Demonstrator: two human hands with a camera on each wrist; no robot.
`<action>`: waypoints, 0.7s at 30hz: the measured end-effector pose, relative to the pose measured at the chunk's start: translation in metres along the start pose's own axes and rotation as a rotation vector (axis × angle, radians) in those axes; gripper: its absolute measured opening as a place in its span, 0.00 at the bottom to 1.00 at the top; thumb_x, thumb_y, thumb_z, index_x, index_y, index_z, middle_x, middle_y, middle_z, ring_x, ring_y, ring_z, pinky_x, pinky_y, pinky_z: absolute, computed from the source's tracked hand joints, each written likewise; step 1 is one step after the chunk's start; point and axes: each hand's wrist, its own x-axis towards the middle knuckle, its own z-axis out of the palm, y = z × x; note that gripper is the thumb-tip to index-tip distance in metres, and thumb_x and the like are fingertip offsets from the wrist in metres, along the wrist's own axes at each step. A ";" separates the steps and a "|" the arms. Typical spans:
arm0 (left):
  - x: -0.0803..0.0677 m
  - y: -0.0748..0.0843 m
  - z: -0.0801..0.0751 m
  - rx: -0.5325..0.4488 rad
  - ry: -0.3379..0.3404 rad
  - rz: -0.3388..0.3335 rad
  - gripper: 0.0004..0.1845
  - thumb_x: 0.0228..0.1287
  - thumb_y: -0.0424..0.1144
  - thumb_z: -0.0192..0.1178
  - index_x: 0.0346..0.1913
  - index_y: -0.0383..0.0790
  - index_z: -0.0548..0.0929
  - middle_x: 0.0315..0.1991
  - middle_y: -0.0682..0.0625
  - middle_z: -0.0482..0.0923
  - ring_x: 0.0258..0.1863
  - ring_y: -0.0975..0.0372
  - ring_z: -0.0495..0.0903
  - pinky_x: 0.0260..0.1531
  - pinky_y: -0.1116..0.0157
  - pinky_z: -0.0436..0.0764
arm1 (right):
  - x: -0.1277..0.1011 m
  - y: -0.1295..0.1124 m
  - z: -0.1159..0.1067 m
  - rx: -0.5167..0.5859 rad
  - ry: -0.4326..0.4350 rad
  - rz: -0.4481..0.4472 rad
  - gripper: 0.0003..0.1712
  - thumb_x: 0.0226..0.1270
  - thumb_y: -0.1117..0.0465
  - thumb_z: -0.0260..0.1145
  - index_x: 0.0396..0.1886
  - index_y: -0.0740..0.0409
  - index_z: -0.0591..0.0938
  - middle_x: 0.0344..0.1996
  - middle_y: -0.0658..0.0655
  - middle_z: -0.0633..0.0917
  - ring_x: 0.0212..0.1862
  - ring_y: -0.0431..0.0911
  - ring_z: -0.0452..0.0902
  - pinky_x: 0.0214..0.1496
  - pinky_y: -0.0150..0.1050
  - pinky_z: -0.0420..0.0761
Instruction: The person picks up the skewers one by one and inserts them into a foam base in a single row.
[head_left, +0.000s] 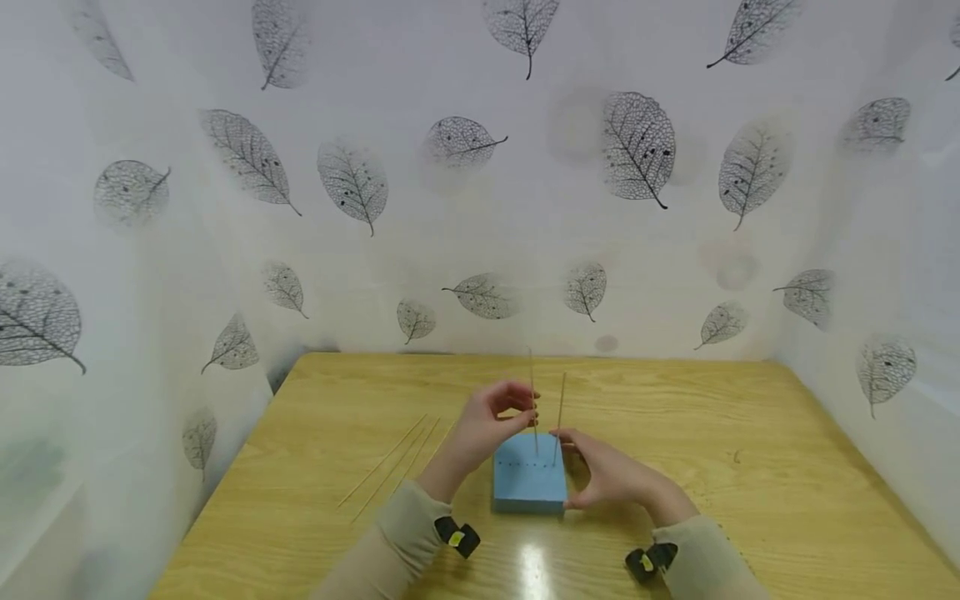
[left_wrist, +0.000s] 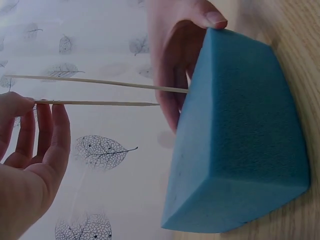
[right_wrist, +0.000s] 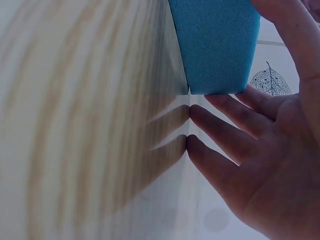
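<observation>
Left hand (head_left: 480, 429) raised over the blue foam block (head_left: 529, 482), thumb and fingertips (left_wrist: 30, 105) pinched on a thin wooden skewer (left_wrist: 97, 103), remaining fingers loosely curled beneath it; skewer tip held just short of the block's top face in the left wrist view. Right hand (head_left: 611, 477) pressed flat against the block's right side, fingers (right_wrist: 225, 140) straight and slightly spread with tips down on the table, thumb (left_wrist: 212, 19) lying over the block's far upper edge. Second skewer (head_left: 559, 419) already planted upright in the foam, just beside the held one. Row of small dark holes (head_left: 528, 464) across the block's top. Block resting near the middle of the wooden table (head_left: 750, 450), between both hands. Three spare skewers (head_left: 397, 468) lying side by side on the table left of the left forearm. Leaf-patterned sheeting (head_left: 480, 167) enclosing the table behind and at both sides.
</observation>
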 end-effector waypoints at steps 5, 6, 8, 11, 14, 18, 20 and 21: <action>0.001 -0.007 0.007 0.011 -0.019 -0.009 0.12 0.63 0.26 0.63 0.50 0.31 0.80 0.47 0.37 0.81 0.41 0.64 0.82 0.43 0.66 0.86 | 0.000 0.000 -0.001 0.025 -0.005 0.020 0.61 0.45 0.48 0.81 0.74 0.66 0.59 0.70 0.65 0.69 0.69 0.60 0.69 0.70 0.60 0.67; 0.002 -0.008 0.008 0.012 -0.022 -0.008 0.12 0.64 0.26 0.63 0.50 0.31 0.80 0.46 0.37 0.81 0.42 0.64 0.82 0.43 0.66 0.86 | 0.000 0.000 -0.002 0.026 -0.004 0.020 0.61 0.45 0.48 0.81 0.74 0.67 0.59 0.70 0.66 0.68 0.69 0.60 0.69 0.70 0.60 0.66; 0.001 -0.008 0.009 0.011 -0.022 -0.012 0.12 0.64 0.27 0.63 0.50 0.31 0.80 0.47 0.37 0.81 0.42 0.64 0.82 0.43 0.66 0.86 | 0.000 0.000 -0.001 0.026 -0.006 0.021 0.61 0.45 0.48 0.81 0.73 0.67 0.60 0.71 0.66 0.68 0.69 0.60 0.69 0.70 0.60 0.66; 0.001 -0.007 0.009 0.011 -0.020 -0.008 0.13 0.63 0.26 0.64 0.50 0.32 0.80 0.47 0.37 0.81 0.42 0.64 0.82 0.43 0.66 0.86 | 0.000 0.000 -0.001 0.021 -0.002 0.021 0.61 0.45 0.48 0.81 0.73 0.67 0.60 0.70 0.66 0.69 0.68 0.60 0.69 0.70 0.60 0.66; 0.002 -0.007 0.011 0.018 -0.018 0.002 0.12 0.63 0.26 0.64 0.49 0.33 0.81 0.47 0.37 0.82 0.42 0.64 0.82 0.43 0.66 0.86 | 0.000 0.000 -0.002 0.023 0.000 0.020 0.60 0.45 0.48 0.81 0.73 0.66 0.60 0.70 0.67 0.69 0.68 0.60 0.69 0.70 0.61 0.66; 0.003 -0.009 0.012 0.038 -0.014 0.009 0.12 0.62 0.26 0.65 0.49 0.33 0.82 0.46 0.37 0.82 0.41 0.66 0.82 0.43 0.67 0.86 | -0.001 0.000 -0.003 0.022 -0.008 0.013 0.60 0.46 0.48 0.81 0.73 0.67 0.60 0.70 0.67 0.68 0.69 0.61 0.69 0.70 0.61 0.67; 0.002 -0.010 0.013 0.047 -0.016 0.011 0.12 0.62 0.26 0.64 0.49 0.33 0.82 0.46 0.37 0.83 0.41 0.66 0.82 0.43 0.67 0.85 | -0.001 0.001 -0.003 0.021 -0.013 0.013 0.60 0.47 0.48 0.81 0.73 0.67 0.59 0.71 0.67 0.67 0.69 0.61 0.68 0.70 0.61 0.67; 0.002 -0.011 0.013 0.046 -0.019 0.010 0.13 0.62 0.26 0.64 0.49 0.32 0.81 0.46 0.37 0.83 0.41 0.66 0.82 0.43 0.67 0.85 | -0.001 0.001 -0.003 0.022 -0.015 0.011 0.60 0.47 0.47 0.81 0.73 0.67 0.59 0.71 0.67 0.67 0.69 0.62 0.68 0.69 0.61 0.67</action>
